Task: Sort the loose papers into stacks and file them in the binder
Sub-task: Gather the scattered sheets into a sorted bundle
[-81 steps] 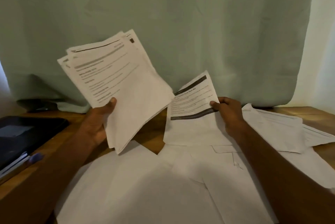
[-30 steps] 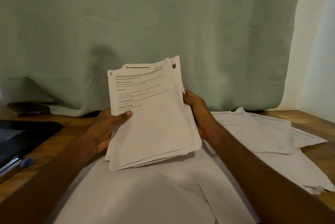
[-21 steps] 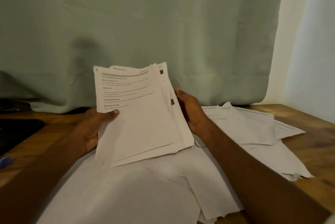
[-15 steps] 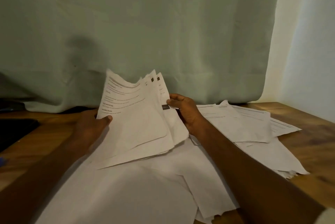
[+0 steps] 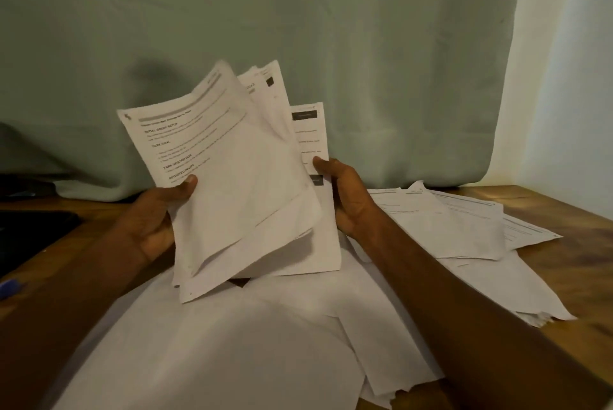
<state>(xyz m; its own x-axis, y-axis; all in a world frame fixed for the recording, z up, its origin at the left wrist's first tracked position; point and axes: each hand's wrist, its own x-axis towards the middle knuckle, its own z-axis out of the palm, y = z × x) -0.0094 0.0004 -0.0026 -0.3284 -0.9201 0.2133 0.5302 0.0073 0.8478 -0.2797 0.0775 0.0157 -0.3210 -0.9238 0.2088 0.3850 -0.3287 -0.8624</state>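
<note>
Honestly this looks barely started. Nearest the camera there's a messy spread of loose white paper sheets [image 5: 212, 353] covering the wooden table [image 5: 570, 220], none squared up. Just past that, the left hand [image 5: 156, 214] grips a fanned bundle of printed white pages [image 5: 238, 197], thumb clamped on the front page, while the right hand [image 5: 348, 197] pinches a single printed sheet with dark header bars [image 5: 315, 144] at the bundle's right edge. Further right sits another loose pile of printed sheets [image 5: 457, 227], overlapping and crooked. A dark flat thing [image 5: 30, 233] at far left might be the binder, can't tell. So sorting's underway and nothing's filed yet, I'd say.
</note>
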